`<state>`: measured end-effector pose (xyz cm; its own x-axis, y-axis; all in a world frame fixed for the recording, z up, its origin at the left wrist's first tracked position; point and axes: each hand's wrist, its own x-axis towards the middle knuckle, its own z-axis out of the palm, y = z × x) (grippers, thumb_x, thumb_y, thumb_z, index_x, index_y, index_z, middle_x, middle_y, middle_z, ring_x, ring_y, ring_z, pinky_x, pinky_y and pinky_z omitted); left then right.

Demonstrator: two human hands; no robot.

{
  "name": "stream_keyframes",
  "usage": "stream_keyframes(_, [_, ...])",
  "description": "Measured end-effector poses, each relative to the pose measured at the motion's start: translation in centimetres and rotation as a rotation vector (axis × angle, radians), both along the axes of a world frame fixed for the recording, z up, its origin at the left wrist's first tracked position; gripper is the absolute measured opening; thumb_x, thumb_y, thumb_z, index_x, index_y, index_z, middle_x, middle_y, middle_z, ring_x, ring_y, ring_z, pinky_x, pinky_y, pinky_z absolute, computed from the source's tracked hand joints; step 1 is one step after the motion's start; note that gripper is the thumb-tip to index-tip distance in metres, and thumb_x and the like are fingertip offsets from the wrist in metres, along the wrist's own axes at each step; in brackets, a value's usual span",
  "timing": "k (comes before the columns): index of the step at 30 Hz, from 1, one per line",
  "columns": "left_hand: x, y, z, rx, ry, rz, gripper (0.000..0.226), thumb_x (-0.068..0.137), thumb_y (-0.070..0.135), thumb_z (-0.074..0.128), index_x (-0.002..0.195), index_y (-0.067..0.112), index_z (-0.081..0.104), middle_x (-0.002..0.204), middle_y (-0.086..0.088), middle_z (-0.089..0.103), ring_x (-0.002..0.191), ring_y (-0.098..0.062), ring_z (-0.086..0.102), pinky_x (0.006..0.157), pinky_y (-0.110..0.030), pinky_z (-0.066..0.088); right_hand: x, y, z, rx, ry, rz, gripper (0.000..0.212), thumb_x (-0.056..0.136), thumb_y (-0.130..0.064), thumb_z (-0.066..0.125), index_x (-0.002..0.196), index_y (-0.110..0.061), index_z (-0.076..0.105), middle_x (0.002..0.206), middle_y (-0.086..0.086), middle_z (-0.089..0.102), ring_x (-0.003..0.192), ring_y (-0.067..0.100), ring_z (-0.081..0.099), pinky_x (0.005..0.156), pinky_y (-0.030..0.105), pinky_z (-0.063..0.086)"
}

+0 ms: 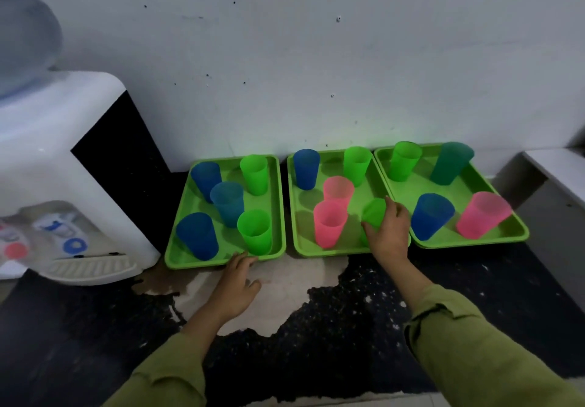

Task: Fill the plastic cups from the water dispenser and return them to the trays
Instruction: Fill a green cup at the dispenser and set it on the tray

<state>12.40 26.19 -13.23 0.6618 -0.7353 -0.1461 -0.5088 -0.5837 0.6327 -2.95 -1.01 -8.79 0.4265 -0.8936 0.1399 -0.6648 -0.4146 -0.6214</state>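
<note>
A person's right hand point(387, 232) curls its fingers point(388, 204) round an upright green plastic cup point(373, 213) on the middle green tray point(316, 253); the white water dispenser point(63, 169) stands well left, nearer the open-fingered left hand point(235, 283)

The left tray point(202, 263), middle tray point(332, 253) and right tray point(474, 243) are smooth green plastic with a soft sheen. The cups are translucent plastic with a frosted, matt look, as on the pink cup point(482, 215) in the right tray and the green cup point(373, 213) at the front of the middle one. The water dispenser point(47, 153) has a glossy white plastic casing and a black side panel point(120, 153). The table point(474, 280) is dark, speckled and stone-like, with a pale worn patch point(285, 295) that has ragged edges. The wall point(316, 58) is matt and pocked. The sleeve point(474, 343) is matt olive cloth
</note>
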Motion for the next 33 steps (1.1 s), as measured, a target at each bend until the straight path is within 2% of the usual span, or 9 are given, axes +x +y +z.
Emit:
stream_keyframes(3, [0.4,0.6,0.4,-0.026,0.002,-0.041,0.043,0.091,0.022,0.057,0.131,0.016,0.044,0.131,0.0,0.04,0.125,-0.014,0.039,0.099,-0.018,0.028,0.0,1.3,1.6,-0.144,-0.066,0.001,0.071,0.078,-0.019,0.073,0.137,-0.005,0.036,0.138,0.022,0.035,0.128,0.037,0.036,0.105,0.047,0.038])
stream_keyframes(6, [0.7,0.9,1.1,-0.092,0.035,-0.041,0.038,0.091,0.025,0.056,0.128,0.023,0.046,0.125,0.009,0.043,0.116,-0.003,0.041,0.095,-0.018,0.032,0.5,3.1,3.9,-0.292,-0.105,0.042,0.069,0.076,-0.022,0.074,0.134,-0.003,0.041,0.134,0.023,0.04,0.123,0.038,0.041,0.102,0.046,0.037])
stream_keyframes(10, [1.5,1.5,2.8,-0.223,0.019,-0.082,0.034,0.091,0.026,0.056,0.124,0.027,0.05,0.121,0.016,0.048,0.116,0.001,0.044,0.093,-0.015,0.035,2.4,6.7,7.0,-0.41,-0.197,0.13,0.068,0.073,-0.027,0.076,0.129,-0.004,0.045,0.127,0.02,0.047,0.117,0.035,0.046,0.098,0.044,0.042])
stream_keyframes(17, [4.9,4.5,6.4,-0.477,0.021,-0.106,0.052,0.081,0.023,0.071,0.126,0.025,0.045,0.127,0.01,0.052,0.119,-0.003,0.048,0.098,-0.019,0.039,8.3,15.9,8.9,-0.359,-0.316,0.278,0.074,0.067,-0.033,0.081,0.126,-0.004,0.048,0.12,0.015,0.054,0.111,0.026,0.048,0.095,0.024,0.034])
stream_keyframes(20, [6.9,7.1,7.4,-0.546,0.051,-0.1,0.072,0.075,0.024,0.077,0.134,0.024,0.036,0.133,0.011,0.045,0.121,0.002,0.043,0.096,-0.006,0.035,11.1,20.7,8.7,-0.305,-0.328,0.333,0.075,0.067,-0.037,0.081,0.126,-0.005,0.048,0.12,0.014,0.055,0.11,0.027,0.053,0.092,0.024,0.037])
stream_keyframes(23, [8.8,10.4,7.7,-0.561,-0.005,-0.082,0.083,0.068,0.027,0.082,0.138,0.018,0.036,0.134,0.006,0.046,0.121,-0.002,0.045,0.101,-0.012,0.035,13.8,25.6,8.0,-0.26,-0.325,0.376,0.075,0.067,-0.039,0.08,0.126,-0.004,0.049,0.119,0.012,0.056,0.112,0.027,0.054,0.096,0.03,0.041])
stream_keyframes(25, [10.6,13.7,7.6,-0.573,-0.004,-0.096,0.078,0.067,0.032,0.081,0.133,0.027,0.039,0.129,0.008,0.051,0.117,-0.002,0.051,0.097,-0.017,0.041,16.0,29.7,7.6,-0.218,-0.32,0.393,0.075,0.066,-0.04,0.08,0.125,-0.006,0.049,0.12,0.011,0.056,0.112,0.027,0.053,0.096,0.032,0.042])
stream_keyframes(29, [12.8,18.4,7.0,-0.583,0.035,-0.061,0.063,0.067,0.038,0.076,0.117,0.05,0.04,0.118,0.025,0.051,0.108,0.015,0.049,0.086,-0.003,0.039,18.8,34.8,6.6,-0.139,-0.314,0.422,0.078,0.065,-0.041,0.081,0.128,-0.009,0.047,0.122,0.009,0.054,0.114,0.025,0.052,0.095,0.031,0.04])
stream_keyframes(33, [14.7,23.1,5.2,-0.602,0.151,0.039,0.062,0.068,0.022,0.077,0.115,0.045,0.045,0.116,0.015,0.057,0.102,-0.002,0.06,0.086,-0.027,0.054,21.2,39.9,5.3,-0.069,-0.302,0.485,0.079,0.065,-0.041,0.081,0.129,-0.01,0.045,0.122,0.009,0.053,0.114,0.024,0.05,0.097,0.029,0.038])
